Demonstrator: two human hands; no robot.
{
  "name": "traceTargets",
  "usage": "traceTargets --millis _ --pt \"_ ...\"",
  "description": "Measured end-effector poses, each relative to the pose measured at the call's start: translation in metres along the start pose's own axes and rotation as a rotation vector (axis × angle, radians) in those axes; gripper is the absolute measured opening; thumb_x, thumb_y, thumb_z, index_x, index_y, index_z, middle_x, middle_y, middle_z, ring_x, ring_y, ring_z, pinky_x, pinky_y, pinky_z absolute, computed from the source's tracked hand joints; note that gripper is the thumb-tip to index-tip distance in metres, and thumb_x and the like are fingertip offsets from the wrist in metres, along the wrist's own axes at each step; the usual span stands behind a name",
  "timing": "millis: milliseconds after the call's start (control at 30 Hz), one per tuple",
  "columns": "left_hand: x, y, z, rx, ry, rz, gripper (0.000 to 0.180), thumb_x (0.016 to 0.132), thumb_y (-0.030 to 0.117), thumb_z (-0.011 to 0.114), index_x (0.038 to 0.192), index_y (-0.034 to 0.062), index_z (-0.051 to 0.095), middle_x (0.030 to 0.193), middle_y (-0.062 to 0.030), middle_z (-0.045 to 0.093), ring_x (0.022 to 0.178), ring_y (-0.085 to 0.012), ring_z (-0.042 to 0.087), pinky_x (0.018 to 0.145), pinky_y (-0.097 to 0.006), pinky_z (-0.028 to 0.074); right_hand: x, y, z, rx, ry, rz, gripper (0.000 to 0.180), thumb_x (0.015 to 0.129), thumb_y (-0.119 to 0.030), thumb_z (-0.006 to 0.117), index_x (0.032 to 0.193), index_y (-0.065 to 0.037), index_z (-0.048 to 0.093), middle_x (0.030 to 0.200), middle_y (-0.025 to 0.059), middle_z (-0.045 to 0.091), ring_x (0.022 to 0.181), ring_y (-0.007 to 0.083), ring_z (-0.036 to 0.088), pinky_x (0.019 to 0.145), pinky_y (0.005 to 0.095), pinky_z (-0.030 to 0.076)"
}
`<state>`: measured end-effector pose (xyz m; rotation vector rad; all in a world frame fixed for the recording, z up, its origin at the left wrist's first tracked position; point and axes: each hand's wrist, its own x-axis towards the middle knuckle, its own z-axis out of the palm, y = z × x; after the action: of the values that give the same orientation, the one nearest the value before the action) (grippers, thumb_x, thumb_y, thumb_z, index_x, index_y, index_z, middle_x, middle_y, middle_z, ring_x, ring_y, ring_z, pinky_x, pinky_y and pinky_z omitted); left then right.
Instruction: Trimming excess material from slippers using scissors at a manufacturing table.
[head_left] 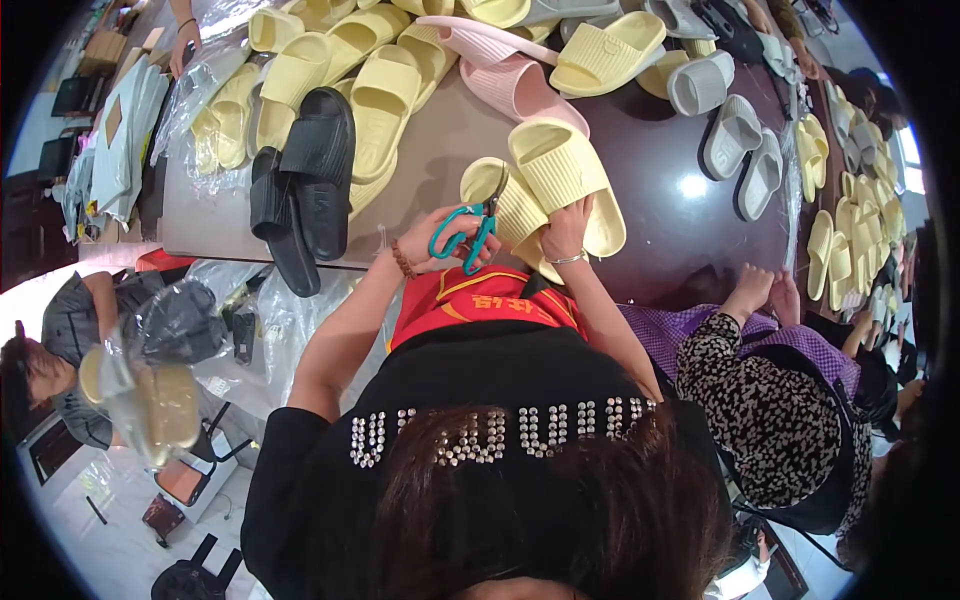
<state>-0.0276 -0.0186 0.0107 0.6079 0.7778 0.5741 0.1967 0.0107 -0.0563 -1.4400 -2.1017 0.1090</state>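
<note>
Two pale yellow slippers [555,185] are held together at the near edge of the brown table [440,140], in front of the person. Teal-handled scissors [470,232] are gripped in the left hand [440,240], fingers closed through the loops, blades raised to the left slipper's edge. The pair is pinned down by the right hand [565,228], fingers curled over the soles. Trimming of this pair is judged under way, not finished. Black slippers [305,185] at left and many yellow, pink and grey ones [735,135] beyond lie loose, seemingly unhandled.
</note>
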Motion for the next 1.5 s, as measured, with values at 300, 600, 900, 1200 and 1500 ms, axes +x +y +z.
traceTargets --millis 300,600,900,1200,1500 --pt "0.001 0.01 0.002 0.022 -0.045 -0.029 0.036 0.085 0.028 0.045 0.11 0.0034 0.043 0.09 -0.0149 0.059 0.071 -0.0185 0.059 0.063 -0.03 0.049 -0.007 -0.002 -0.003 -0.011 -0.017 0.04 0.045 0.055 -0.008 0.057 0.1 -0.006 0.06 0.112 0.0191 0.046 0.117 0.038 0.03 0.101 0.0524 0.013" --pt "0.02 0.007 -0.002 -0.031 0.196 0.346 0.031 0.082 0.021 0.051 0.107 0.0026 0.045 0.086 -0.0133 0.059 0.068 -0.0171 0.058 0.06 -0.028 0.049 0.001 -0.012 -0.006 -0.011 0.009 -0.011 0.045 0.056 -0.008 0.058 0.101 -0.009 0.06 0.117 0.0182 0.044 0.119 0.0361 0.028 0.101 0.0528 0.011" --pt "0.006 0.025 0.001 0.03 0.479 0.554 0.034 0.08 0.015 0.056 0.109 0.0025 0.044 0.084 -0.0124 0.058 0.065 -0.0146 0.057 0.057 -0.025 0.048 0.017 0.006 -0.008 -0.033 -0.012 0.272 0.041 0.06 -0.011 0.058 0.1 -0.001 0.057 0.112 0.019 0.045 0.114 0.0367 0.033 0.1 0.0516 0.014" --pt "0.029 -0.035 -0.004 0.171 0.515 0.42 0.04 0.08 0.014 0.056 0.115 0.0013 0.042 0.083 -0.0115 0.059 0.066 -0.0129 0.057 0.058 -0.024 0.048 0.003 0.028 0.023 0.14 -0.234 0.356 0.044 0.064 -0.024 0.061 0.1 0.002 0.054 0.107 0.0203 0.048 0.106 0.0371 0.039 0.089 0.044 0.031" --pt "0.037 -0.044 -0.014 0.275 0.548 0.404 0.037 0.079 0.011 0.056 0.112 -0.0018 0.044 0.081 -0.0094 0.06 0.065 -0.0117 0.056 0.058 -0.023 0.048 -0.002 0.045 -0.003 1.175 0.087 0.992 0.038 0.073 -0.035 0.056 0.091 -0.001 0.056 0.097 0.0103 0.055 0.092 0.0191 0.051 0.076 0.0334 0.04"
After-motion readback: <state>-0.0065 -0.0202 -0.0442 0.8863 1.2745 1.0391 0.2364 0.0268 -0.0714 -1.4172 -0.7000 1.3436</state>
